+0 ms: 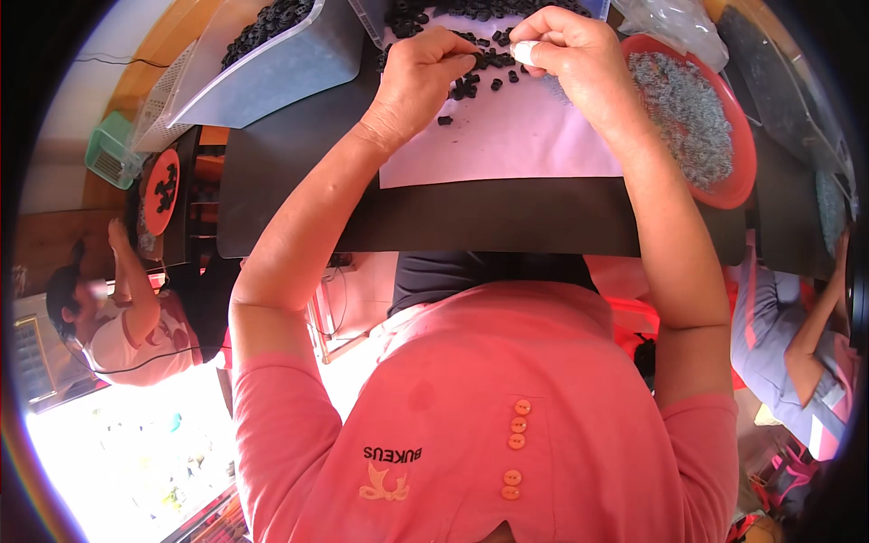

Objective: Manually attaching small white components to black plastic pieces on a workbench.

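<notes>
Small black parts (495,60), chunky and dark, lie scattered on a pale pinkish sheet (507,145) at the far side of the table. Over them my left hand (421,77) is closed, thumb and forefinger pinched beside the pile. Whatever sits between those fingertips is too small to tell from the parts behind. Just to the right, my right hand (575,59) is also pinched, with a white wrap (523,52) round one digit. Its fingertips point toward the left hand, a short gap apart. What they hold, if anything, cannot be made out.
A grey bin (290,81) with more black parts stands at the far left. On the right, a red basin (744,136) holds many small grey metal pieces, next to a clear plastic bag (674,27). One person (136,326) sits at left, another (787,335) at right.
</notes>
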{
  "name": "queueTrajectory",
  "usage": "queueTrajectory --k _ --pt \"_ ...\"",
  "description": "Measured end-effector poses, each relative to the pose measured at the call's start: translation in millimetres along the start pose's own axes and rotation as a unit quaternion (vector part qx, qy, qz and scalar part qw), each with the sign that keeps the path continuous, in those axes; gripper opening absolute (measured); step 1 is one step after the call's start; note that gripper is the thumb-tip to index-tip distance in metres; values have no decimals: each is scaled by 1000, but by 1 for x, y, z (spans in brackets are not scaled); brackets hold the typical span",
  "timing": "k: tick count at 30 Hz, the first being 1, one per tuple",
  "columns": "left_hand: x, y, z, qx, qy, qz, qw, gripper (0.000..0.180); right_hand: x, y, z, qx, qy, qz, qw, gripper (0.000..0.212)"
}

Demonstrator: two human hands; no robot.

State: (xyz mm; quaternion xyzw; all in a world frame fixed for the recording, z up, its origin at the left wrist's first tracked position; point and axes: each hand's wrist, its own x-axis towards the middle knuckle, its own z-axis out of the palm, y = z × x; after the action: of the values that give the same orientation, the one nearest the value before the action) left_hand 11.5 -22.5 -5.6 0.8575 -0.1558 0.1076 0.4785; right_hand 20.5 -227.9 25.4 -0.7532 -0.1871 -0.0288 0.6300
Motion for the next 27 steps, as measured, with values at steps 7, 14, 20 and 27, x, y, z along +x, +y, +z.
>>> queueTrajectory --k 7,14,20,27 --pt "-10 35 8 -248 -5 -163 955 18 5 14 4 19 -45 -42 998 13" --pt "-15 33 12 -351 -7 -208 913 19 1 14 1 11 -86 -47 995 15" --pt "-18 33 10 -381 2 -208 901 17 -7 14 11 -78 -47 -98 991 18" --pt "-14 15 1 -438 23 -211 873 17 8 22 6 -351 15 -306 885 18"
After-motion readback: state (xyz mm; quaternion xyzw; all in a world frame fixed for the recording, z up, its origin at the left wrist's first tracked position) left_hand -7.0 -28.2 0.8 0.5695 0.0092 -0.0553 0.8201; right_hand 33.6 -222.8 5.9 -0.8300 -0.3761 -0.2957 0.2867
